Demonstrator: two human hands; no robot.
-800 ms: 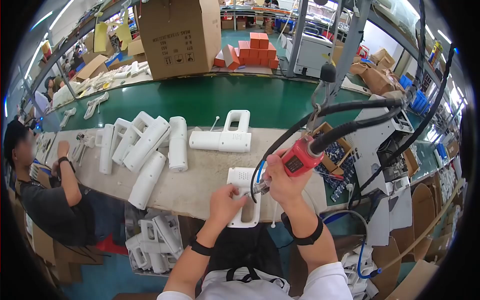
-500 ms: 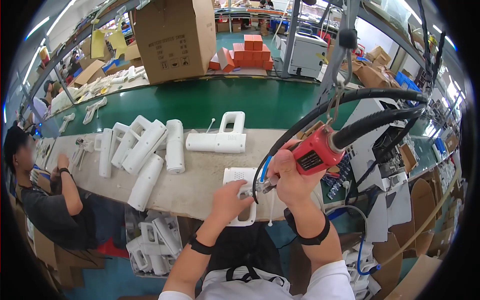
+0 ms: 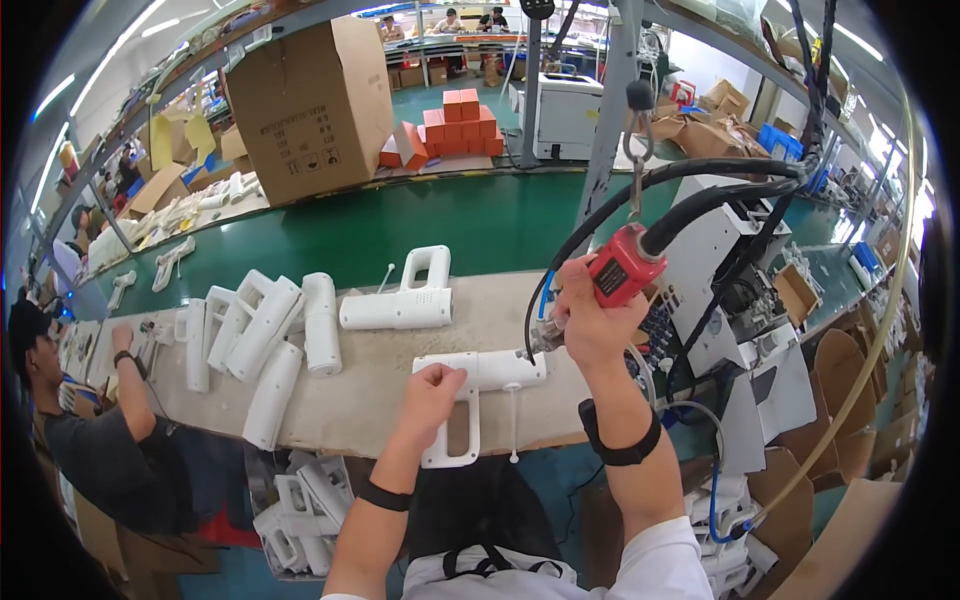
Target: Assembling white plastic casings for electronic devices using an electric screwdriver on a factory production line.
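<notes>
A white plastic housing (image 3: pixel 490 370) with a loop handle lies on the worktable, its handle toward me. My left hand (image 3: pixel 432 395), fingers curled together, grips the housing where body and handle meet. In my right hand (image 3: pixel 597 315) is a red power screwdriver (image 3: pixel 628 268), hung from a metal hook with thick black cables. Its metal tip (image 3: pixel 540 340) sits at the right end of the housing; whether it touches a screw is too small to tell. A thin white cord hangs from the housing toward the table edge.
Several similar white housings (image 3: pixel 265 325) lie to the left; another (image 3: pixel 400 300) lies beyond mine. A green conveyor belt (image 3: pixel 400 220) runs behind. A crate of white parts (image 3: pixel 300 510) stands below. A co-worker (image 3: pixel 110 420) sits at left. A white machine (image 3: pixel 725 270) stands at right.
My right hand has moved the screwdriver tip from the handle side to the housing's right end. My left hand has left the tip and curled onto the housing. The whole view has shifted.
</notes>
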